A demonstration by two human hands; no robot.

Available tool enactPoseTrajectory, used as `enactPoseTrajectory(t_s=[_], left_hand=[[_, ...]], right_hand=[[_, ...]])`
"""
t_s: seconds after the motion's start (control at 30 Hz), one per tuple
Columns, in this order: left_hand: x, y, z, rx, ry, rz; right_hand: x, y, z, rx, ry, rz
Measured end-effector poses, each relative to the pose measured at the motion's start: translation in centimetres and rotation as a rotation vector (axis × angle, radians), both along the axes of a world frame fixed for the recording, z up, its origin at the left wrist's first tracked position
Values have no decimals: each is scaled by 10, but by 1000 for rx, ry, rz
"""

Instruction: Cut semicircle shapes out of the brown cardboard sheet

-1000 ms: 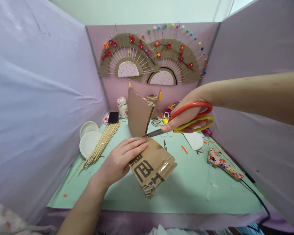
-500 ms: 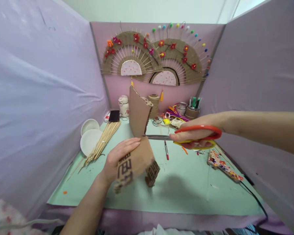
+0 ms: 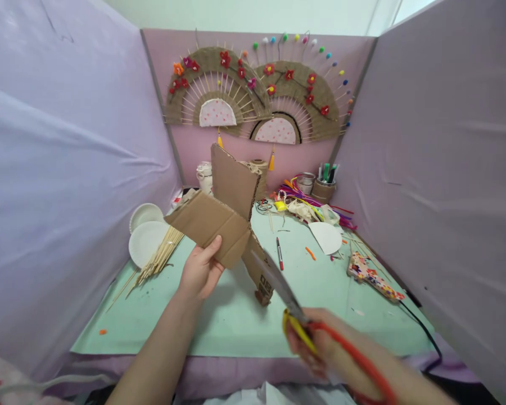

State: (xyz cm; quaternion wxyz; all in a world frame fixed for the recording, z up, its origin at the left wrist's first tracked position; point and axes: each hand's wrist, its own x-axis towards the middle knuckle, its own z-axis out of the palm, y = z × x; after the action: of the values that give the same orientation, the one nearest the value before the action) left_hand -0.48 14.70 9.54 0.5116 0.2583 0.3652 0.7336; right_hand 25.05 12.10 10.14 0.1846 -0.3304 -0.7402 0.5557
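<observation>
My left hand [image 3: 201, 271] grips a folded piece of brown cardboard [image 3: 208, 222] between thumb and fingers. One panel stands upright behind, another spreads out to the left, and a lower flap with dark print hangs down towards the table. In my right hand [image 3: 316, 340] is a pair of scissors [image 3: 284, 289] with red and yellow handles, slightly blurred. Their blades point up and left, with the tips close to the cardboard's lower flap; whether they touch it I cannot tell.
White paper plates [image 3: 145, 244] and a bundle of wooden skewers [image 3: 162, 256] lie at the left. A red-and-grey pen [image 3: 280, 254], a white paper piece [image 3: 325, 237] and a flower-patterned glue gun [image 3: 373, 278] lie to the right. Pens fill a cup [image 3: 324, 190] at the back.
My left hand has turned the cardboard over, so its plain side shows. My right hand has drawn the scissors out of the cut by the upright panel and down towards me.
</observation>
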Motion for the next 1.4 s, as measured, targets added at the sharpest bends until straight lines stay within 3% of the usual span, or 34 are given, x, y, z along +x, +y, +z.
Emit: enactPoseTrajectory(t_s=[0.13,0.33,0.53,0.67,0.83,1.0,1.13,1.4], left_hand=[[0,3,8,-39,36,-21],[0,6,19,-73,103,38],[16,13,20,-37,123,-25],[21,15,20,-15,115,-15],[13,18,23,7,116,8],[-2,12,29,-5,145,22],[-7,3,31,0,147,-4],[3,3,23,21,117,-19]], right_hand=[[-37,-16,-42,-83,122,-37],[-68,-4,-62,-177,194,-160],[-94,1,-57,-272,272,-261],[-98,13,-51,-216,286,-365],[-101,28,-50,-209,349,-286],[-91,40,-51,-19,236,-218],[-79,38,-52,-8,207,-107],[-90,37,-51,100,271,-165]])
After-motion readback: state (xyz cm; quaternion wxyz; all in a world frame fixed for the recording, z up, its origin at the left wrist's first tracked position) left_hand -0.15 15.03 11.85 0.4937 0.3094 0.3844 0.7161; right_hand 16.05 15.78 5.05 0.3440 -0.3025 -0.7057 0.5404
